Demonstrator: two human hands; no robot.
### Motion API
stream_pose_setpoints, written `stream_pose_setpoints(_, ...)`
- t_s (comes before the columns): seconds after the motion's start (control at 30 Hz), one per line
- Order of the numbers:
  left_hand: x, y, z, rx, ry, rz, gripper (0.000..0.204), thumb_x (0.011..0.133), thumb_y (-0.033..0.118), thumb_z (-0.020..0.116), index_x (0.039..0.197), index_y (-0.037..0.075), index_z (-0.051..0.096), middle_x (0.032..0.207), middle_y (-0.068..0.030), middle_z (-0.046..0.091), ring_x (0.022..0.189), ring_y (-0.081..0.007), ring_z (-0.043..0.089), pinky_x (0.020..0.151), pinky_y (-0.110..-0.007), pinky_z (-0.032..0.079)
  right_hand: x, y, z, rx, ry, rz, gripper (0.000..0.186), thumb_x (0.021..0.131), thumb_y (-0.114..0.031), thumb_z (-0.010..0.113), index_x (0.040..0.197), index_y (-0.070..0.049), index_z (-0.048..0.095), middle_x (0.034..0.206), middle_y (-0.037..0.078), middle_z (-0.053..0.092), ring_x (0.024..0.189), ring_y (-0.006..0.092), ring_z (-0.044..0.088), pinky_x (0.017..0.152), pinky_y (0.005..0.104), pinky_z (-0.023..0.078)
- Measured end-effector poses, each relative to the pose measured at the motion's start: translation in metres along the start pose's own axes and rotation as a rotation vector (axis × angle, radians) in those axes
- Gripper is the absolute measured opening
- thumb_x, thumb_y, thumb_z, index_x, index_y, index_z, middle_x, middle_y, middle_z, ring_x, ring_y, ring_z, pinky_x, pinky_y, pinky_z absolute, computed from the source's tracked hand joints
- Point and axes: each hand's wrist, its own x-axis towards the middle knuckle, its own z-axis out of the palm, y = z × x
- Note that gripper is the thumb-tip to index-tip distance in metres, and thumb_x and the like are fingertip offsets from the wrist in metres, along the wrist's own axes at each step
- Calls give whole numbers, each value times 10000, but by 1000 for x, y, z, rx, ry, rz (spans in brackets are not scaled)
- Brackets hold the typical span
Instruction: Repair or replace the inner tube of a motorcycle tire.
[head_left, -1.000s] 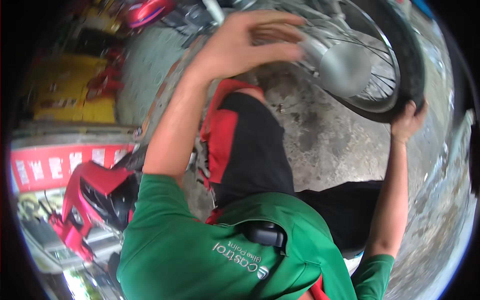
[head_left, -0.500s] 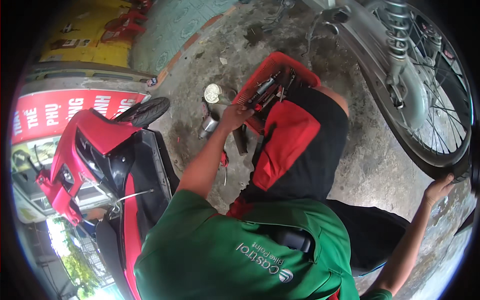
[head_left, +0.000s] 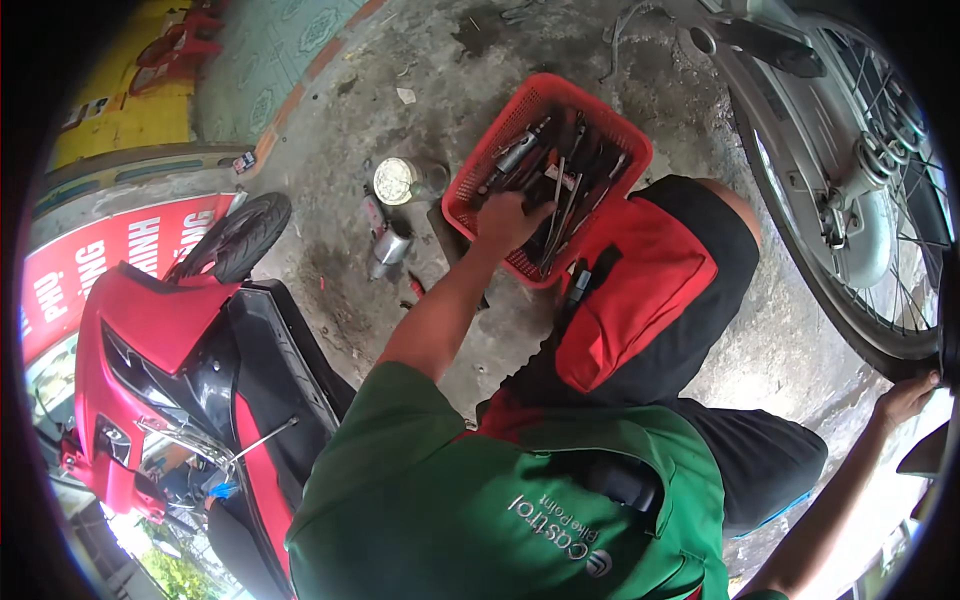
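Note:
My left hand (head_left: 508, 222) is inside the near-left part of a red plastic basket (head_left: 462, 196), over the tools there, its thumb spread to the right. What its fingertips touch is hidden. Several long metal tools lie in the basket, among them a silver cylindrical tool (head_left: 518, 152) and thin rods (head_left: 560, 205). Far to the right, my right hand (head_left: 905, 398) curls against the lower edge of a motorbike's wheel tyre (head_left: 858, 345). Part of that grip is cut off by the dark rim.
A red and black motorbike (head_left: 165, 320) stands at the left. Left of the basket are a round container with a pale top (head_left: 393, 181), a silver cylinder (head_left: 390, 250) and a small red-handled tool (head_left: 416, 287). A silver shock absorber (head_left: 880, 165) rises beside the right wheel.
My left hand has gone from the basket's left rim to inside it, among the tools. The view has shifted, showing more of the basket. My right hand stays at the tyre.

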Motion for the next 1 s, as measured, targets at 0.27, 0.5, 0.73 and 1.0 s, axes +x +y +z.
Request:
stream_pose_setpoints(0.27, 21, 27, 38, -181, 435, 266, 558, 797, 538, 777, 1069, 53, 727, 1014, -183, 746, 926, -389, 715, 815, -516, 560, -8, -72, 6, 78, -7, -6, 783, 1027, -586, 526, 1478, 53, 484, 1502, 234, 516, 1352, 316, 533, 1138, 408, 417)
stream_pose_setpoints(0.5, 62, 74, 30, -92, 93, -117, 571, 739, 479, 809, 1107, 49, 727, 1086, -230, 730, 1042, -387, 704, 884, -495, 563, -4, -54, -1, 44, -37, -31, 810, 1018, -592, 542, 1479, 70, 471, 1514, 232, 502, 1369, 311, 515, 1150, 402, 399)
stream_pose_setpoints(0.73, 87, 50, 49, -171, 137, -93, 606, 728, 437, 780, 1144, 3, 703, 1057, -264, 724, 1045, -397, 704, 903, -481, 564, -7, -24, 1, 89, -71, -15, 835, 1021, -574, 554, 1486, 108, 427, 1502, 250, 498, 1358, 314, 513, 1148, 403, 398)
stream_pose_setpoints(1.0, 100, 48, 38, -273, -46, -99, 565, 726, 365, 761, 1116, -37, 691, 1050, -286, 716, 1024, -416, 703, 880, -469, 567, -12, -12, 12, 171, -109, 22, 795, 1033, -545, 553, 1473, 108, 446, 1470, 245, 529, 1323, 305, 535, 1128, 402, 407)
